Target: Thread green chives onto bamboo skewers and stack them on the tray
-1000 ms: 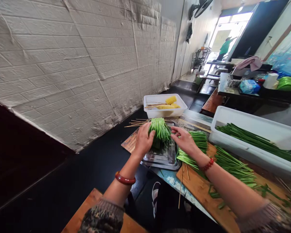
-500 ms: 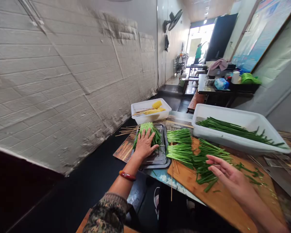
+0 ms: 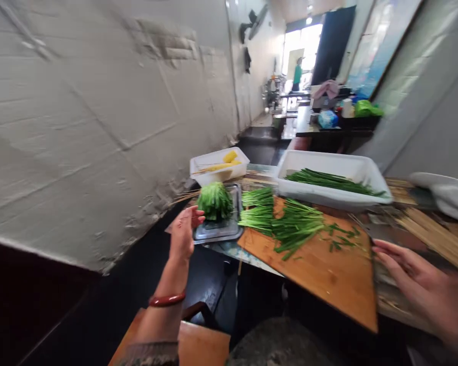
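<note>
My left hand (image 3: 183, 227) is raised at the near left corner of a grey metal tray (image 3: 219, 235), open, with loosely bent fingers close to a heap of cut chives (image 3: 215, 201). Bamboo skewers (image 3: 187, 195) stick out to the left of that heap. My right hand (image 3: 412, 277), slightly blurred, is beyond the right edge of a wooden cutting board (image 3: 328, 274). Its fingers are stretched out and I see nothing in them. On the board lie a loose pile of chives (image 3: 299, 223) and neat chive bundles (image 3: 256, 218).
Behind the tray stands a white tub (image 3: 217, 176) with yellow corn on skewers. A larger white tub (image 3: 332, 195) holds long chives. Loose bamboo sticks (image 3: 438, 241) lie at the right. Further back are a cluttered table (image 3: 305, 122) and a person (image 3: 297, 73) near the doorway.
My left hand has lifted off the chives on the tray and drawn back to the left. My right hand has moved right, away from the chive pile. The view has turned right.
</note>
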`<control>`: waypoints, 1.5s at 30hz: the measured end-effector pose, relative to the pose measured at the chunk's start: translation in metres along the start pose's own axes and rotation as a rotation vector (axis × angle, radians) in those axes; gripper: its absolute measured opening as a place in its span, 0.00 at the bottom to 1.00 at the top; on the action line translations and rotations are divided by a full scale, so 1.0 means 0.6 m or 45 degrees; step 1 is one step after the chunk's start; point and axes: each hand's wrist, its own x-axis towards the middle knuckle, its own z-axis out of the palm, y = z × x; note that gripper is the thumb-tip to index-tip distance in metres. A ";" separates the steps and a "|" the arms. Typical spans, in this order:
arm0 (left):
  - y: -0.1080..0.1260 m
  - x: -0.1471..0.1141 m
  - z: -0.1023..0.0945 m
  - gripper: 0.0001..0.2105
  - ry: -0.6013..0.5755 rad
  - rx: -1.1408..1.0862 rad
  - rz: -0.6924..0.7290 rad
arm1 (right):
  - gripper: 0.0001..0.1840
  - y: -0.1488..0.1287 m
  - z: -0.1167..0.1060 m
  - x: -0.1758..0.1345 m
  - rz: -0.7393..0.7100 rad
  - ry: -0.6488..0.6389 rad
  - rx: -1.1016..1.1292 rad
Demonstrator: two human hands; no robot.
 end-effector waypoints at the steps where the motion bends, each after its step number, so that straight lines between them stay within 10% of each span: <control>1: 0.002 -0.013 0.014 0.24 -0.027 0.012 0.010 | 0.16 0.007 -0.013 0.001 0.047 -0.022 -0.013; 9: 0.001 -0.097 0.212 0.20 -0.586 0.390 0.061 | 0.20 0.101 -0.081 -0.030 -0.105 0.021 -0.357; 13: -0.008 -0.123 0.305 0.11 -0.897 0.727 0.428 | 0.21 0.151 -0.092 -0.056 -0.056 0.032 -0.445; 21: -0.029 -0.168 0.401 0.06 -1.247 1.330 0.932 | 0.21 0.163 -0.073 -0.065 0.023 -0.051 -0.337; 31: -0.051 -0.194 0.367 0.11 -0.993 1.303 0.986 | 0.20 0.062 -0.066 -0.048 -0.023 0.045 -0.078; 39: -0.043 -0.079 0.172 0.10 -0.332 1.283 0.718 | 0.13 -0.036 0.048 -0.050 -0.146 -0.252 0.330; 45: -0.068 -0.106 0.109 0.13 -0.495 1.458 0.431 | 0.19 -0.023 0.078 -0.053 -0.006 -0.367 0.298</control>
